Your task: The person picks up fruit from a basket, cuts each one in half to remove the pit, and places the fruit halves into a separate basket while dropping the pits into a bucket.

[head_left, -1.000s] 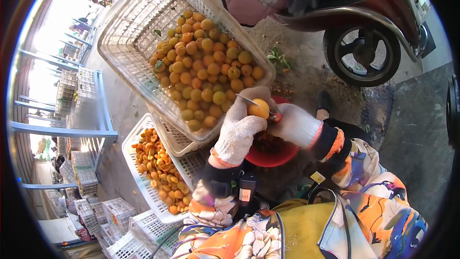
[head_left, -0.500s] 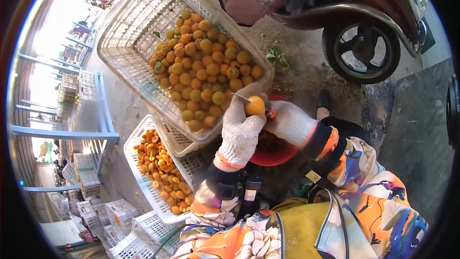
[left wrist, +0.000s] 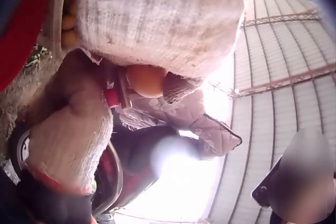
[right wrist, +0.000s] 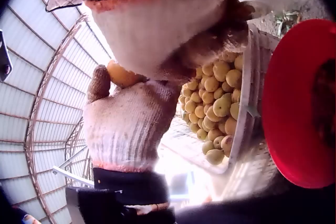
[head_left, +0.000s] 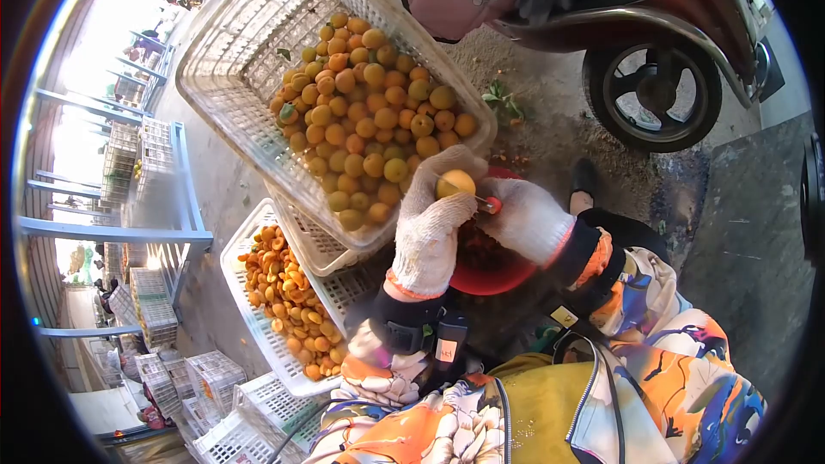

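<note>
My gloved left hand (head_left: 423,236) grips a whole-looking orange-yellow apricot (head_left: 455,183) between thumb and fingers. Close on its right, my gloved right hand (head_left: 528,222) holds a small knife by its red handle (head_left: 492,204), with a short stretch of thin blade showing against the fruit's lower right side. In the left wrist view the apricot (left wrist: 147,80) sits under the left glove, beside the knife's red handle (left wrist: 111,97). From the right wrist, the apricot (right wrist: 123,75) shows above the left thumb, and the knife is hidden. Both hands are over a red basin (head_left: 494,279).
A large white crate (head_left: 232,133) of whole apricots (head_left: 369,125) stands at upper left, stacked on another crate. Below it, a white crate (head_left: 288,368) holds split apricots (head_left: 288,301). A parked scooter (head_left: 644,17) stands at upper right, with a fallen leafy sprig (head_left: 501,101) on the ground.
The knife blade, earlier lying across the apricot with its tip out past the upper left, now shows only at the lower right. The apricot has turned and shifted slightly left.
</note>
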Available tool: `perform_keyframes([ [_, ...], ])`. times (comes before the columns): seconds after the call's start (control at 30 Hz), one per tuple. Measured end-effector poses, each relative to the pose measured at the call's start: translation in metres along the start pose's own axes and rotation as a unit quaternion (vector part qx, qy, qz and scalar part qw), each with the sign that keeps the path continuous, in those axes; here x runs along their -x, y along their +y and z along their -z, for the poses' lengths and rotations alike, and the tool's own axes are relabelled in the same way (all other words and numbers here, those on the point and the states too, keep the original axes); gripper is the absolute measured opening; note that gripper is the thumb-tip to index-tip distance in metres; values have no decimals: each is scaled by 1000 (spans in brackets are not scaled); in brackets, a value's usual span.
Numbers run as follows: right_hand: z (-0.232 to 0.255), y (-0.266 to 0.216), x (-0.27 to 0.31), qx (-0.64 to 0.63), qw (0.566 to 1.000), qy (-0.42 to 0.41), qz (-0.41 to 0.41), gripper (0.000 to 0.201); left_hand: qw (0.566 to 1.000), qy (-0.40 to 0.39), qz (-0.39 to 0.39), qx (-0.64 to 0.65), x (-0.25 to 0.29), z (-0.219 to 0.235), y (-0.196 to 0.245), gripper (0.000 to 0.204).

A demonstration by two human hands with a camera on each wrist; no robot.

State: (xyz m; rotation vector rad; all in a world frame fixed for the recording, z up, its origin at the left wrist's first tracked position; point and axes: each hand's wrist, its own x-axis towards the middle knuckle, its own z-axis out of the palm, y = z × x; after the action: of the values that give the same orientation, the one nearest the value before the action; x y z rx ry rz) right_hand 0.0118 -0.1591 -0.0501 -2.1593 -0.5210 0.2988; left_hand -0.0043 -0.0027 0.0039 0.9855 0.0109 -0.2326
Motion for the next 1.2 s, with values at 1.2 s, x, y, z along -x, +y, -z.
perform_keyframes([
  [1.2,0,9,-2,17,999,-25,23,18,992,40,44,-109,8,4,1,51],
])
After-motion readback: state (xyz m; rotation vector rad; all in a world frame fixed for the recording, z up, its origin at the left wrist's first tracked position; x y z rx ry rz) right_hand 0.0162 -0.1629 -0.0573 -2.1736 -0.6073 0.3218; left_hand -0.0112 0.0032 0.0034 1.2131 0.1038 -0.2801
